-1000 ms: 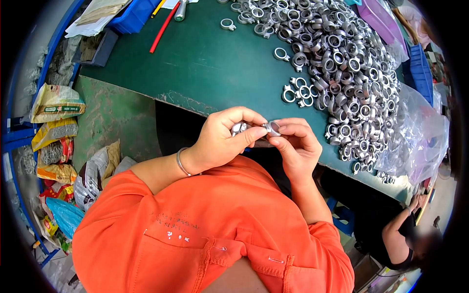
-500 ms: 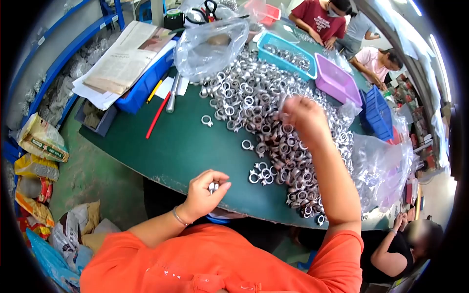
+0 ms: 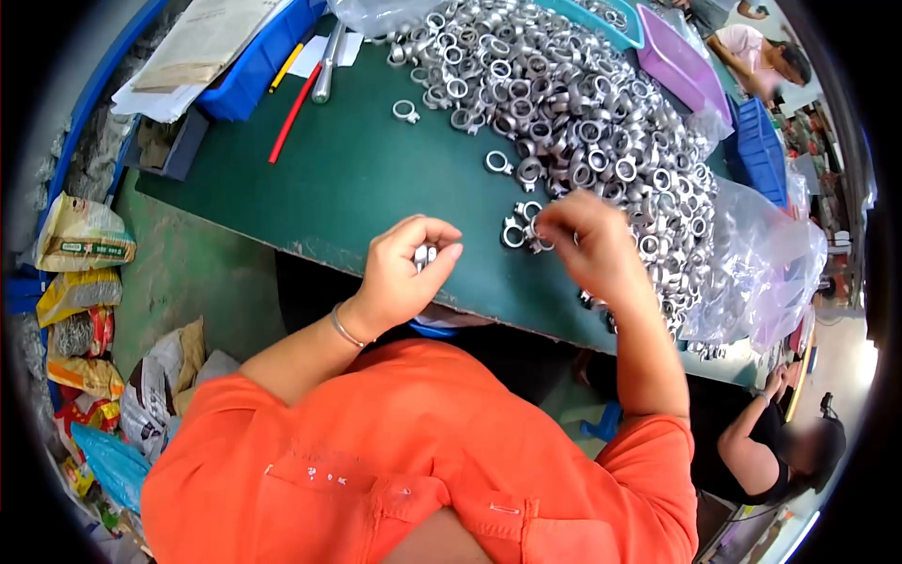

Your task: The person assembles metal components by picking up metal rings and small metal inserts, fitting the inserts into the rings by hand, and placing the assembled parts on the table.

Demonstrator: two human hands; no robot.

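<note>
My left hand (image 3: 409, 268) is curled over the table's front edge, its fingers closed on a few small metal ring clamps (image 3: 426, 255); only their edges show. My right hand (image 3: 594, 242) is over the table with thumb and fingers drawn together. Its fingertips meet a small cluster of silvery ring clamps (image 3: 514, 233), and whether they grip one is hidden. Behind that hand spreads a big heap of the same metal ring clamps (image 3: 573, 122), each a ring with a small lug. A single ring clamp (image 3: 405, 111) lies apart on the green table (image 3: 348, 197).
A red pen (image 3: 294, 117), a yellow pencil (image 3: 287, 68) and a metal rod (image 3: 329, 66) lie at the left. Beyond the heap stand a purple tray (image 3: 681, 61) and a blue bin (image 3: 759, 150). Clear plastic bags (image 3: 761, 263) lie at right. Other people sit nearby.
My right hand has come back from the far part of the heap to the small cluster nearer me. The view has tilted down; my left hand keeps its hold on the ring clamps.
</note>
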